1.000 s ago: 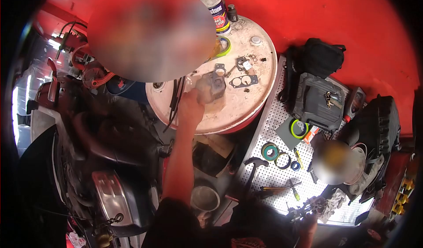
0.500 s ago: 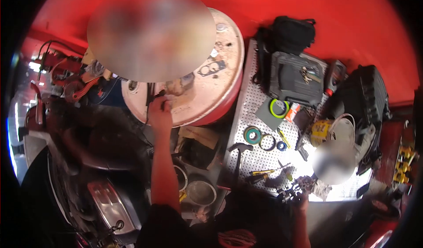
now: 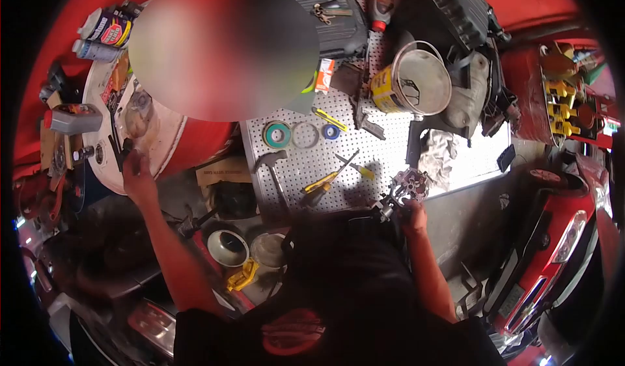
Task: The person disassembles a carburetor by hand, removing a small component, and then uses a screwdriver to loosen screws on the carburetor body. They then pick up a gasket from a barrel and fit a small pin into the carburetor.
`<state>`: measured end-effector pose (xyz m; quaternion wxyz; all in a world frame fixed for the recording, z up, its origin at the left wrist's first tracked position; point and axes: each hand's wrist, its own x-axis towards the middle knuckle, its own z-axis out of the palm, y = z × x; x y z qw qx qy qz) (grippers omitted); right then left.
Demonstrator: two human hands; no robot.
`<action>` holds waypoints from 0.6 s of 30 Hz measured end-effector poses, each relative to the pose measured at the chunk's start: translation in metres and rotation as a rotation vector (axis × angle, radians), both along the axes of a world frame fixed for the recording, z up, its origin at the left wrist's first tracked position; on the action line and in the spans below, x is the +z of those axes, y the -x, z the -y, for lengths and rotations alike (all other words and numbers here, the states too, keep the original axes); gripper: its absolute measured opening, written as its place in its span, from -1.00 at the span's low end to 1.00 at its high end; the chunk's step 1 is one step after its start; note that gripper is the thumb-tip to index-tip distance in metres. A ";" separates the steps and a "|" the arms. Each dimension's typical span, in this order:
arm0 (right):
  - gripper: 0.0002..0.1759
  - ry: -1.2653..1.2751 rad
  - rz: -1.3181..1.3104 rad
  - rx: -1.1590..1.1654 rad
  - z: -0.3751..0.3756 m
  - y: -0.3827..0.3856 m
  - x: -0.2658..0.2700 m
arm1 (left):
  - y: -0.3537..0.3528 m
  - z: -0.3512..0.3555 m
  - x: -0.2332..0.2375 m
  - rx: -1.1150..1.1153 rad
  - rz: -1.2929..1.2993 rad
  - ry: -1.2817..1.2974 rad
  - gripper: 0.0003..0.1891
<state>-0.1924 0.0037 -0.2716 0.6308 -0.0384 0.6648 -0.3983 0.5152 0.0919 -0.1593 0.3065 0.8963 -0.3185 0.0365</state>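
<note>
My left hand (image 3: 136, 176) is at the near edge of a pale drum top (image 3: 170, 122), its fingers closed around something small and dark that I cannot make out. Beside those fingers lies a long dark bar (image 3: 116, 132), and behind them a brownish, rounded part (image 3: 138, 115). On the other side, my right hand (image 3: 415, 219) grips a metal mechanical part (image 3: 407, 187) with openings and a protruding shaft, over the front edge of the perforated metal bench (image 3: 273, 171). Crumpled paper (image 3: 437, 158) lies just beyond that part.
On the bench are a hammer (image 3: 272, 164), yellow-handled screwdrivers (image 3: 319, 185), green tape (image 3: 276, 134), blue tape (image 3: 331, 131) and a bucket (image 3: 423, 83). Bottles (image 3: 71, 119) stand on the drum's left. Below are round metal pieces (image 3: 228, 247); a red car (image 3: 547, 242) is at right. A blurred oval hides the upper middle.
The view has swung right, so the drum and bench sit further left. My left hand stays at the drum's near edge; my right hand still holds the metal part.
</note>
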 end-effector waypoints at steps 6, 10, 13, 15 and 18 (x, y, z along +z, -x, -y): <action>-0.70 0.052 -0.070 0.037 -0.001 0.034 -0.004 | 0.067 -0.005 0.040 0.032 0.088 0.128 -0.61; -0.71 0.023 -0.152 0.135 0.011 0.053 -0.011 | 0.121 -0.032 0.020 0.040 -0.086 0.132 -0.62; -0.71 0.093 -0.086 0.144 0.025 0.069 -0.021 | 0.186 -0.058 0.000 -0.010 -0.138 0.057 -0.63; -0.69 0.076 -0.160 0.231 0.042 0.072 -0.019 | 0.225 -0.087 -0.029 -0.057 -0.257 0.087 -0.64; -0.60 0.187 -0.152 0.290 0.070 0.069 -0.009 | 0.287 -0.120 -0.049 -0.140 -0.271 -0.057 -0.65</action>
